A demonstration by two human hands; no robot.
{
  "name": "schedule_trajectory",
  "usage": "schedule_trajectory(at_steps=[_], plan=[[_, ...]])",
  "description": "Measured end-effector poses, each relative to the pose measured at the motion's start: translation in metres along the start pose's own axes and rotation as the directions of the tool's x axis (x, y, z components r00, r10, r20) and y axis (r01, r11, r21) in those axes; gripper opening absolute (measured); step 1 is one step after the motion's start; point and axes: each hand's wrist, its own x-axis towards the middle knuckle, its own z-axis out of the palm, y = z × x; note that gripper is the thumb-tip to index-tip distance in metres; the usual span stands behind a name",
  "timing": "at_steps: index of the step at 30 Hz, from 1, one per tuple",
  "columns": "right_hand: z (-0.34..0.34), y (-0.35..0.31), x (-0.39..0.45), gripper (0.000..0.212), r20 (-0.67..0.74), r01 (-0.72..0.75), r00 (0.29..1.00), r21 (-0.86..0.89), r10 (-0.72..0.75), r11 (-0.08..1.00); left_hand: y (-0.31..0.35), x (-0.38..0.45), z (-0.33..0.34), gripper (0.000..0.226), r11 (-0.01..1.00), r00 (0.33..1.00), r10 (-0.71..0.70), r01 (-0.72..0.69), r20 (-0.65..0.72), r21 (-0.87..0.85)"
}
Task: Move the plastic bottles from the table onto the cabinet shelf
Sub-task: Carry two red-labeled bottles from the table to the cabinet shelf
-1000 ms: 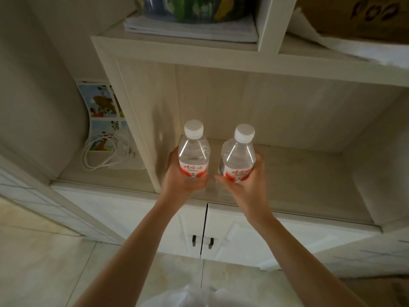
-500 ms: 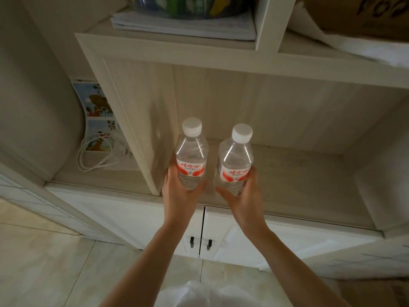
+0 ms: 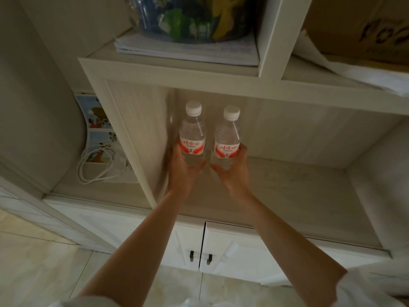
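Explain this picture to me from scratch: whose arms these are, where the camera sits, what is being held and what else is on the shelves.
There is no machine here. A person wears one wide-angle camera on the head, looking forward and down, so the two bare arms reaching up from the bottom edge are that person's own.

The left hand grips the left bottle and the right hand grips the right bottle. Both are clear plastic bottles with white caps and red-and-white labels, held upright side by side inside the open cabinet shelf, close to its left wall. Whether their bases touch the shelf yet cannot be seen.

Around them: a coiled white cable in the next compartment to the left, a stack of papers above, a cardboard box at upper right, and two cabinet doors below.
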Motion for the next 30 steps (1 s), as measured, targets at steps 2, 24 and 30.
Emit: schedule_trajectory(at_steps=[2,24,30], plan=[[0.003,0.000,0.010,0.090,0.003,0.008,1.000,-0.003,-0.008,1.000,0.003,0.007,0.003,0.085,1.000,1.000,0.027,-0.027,-0.001,0.012],[0.003,-0.013,0.023,0.091,-0.024,-0.106,0.994,-0.068,0.104,0.992,0.002,0.020,0.013,0.081,0.997,0.999,-0.041,0.042,-0.015,0.072],[0.002,0.000,0.003,0.062,-0.071,-0.147,0.988,-0.152,0.138,0.977,-0.017,-0.006,-0.001,0.068,0.981,0.978,-0.193,0.193,0.074,0.006]])
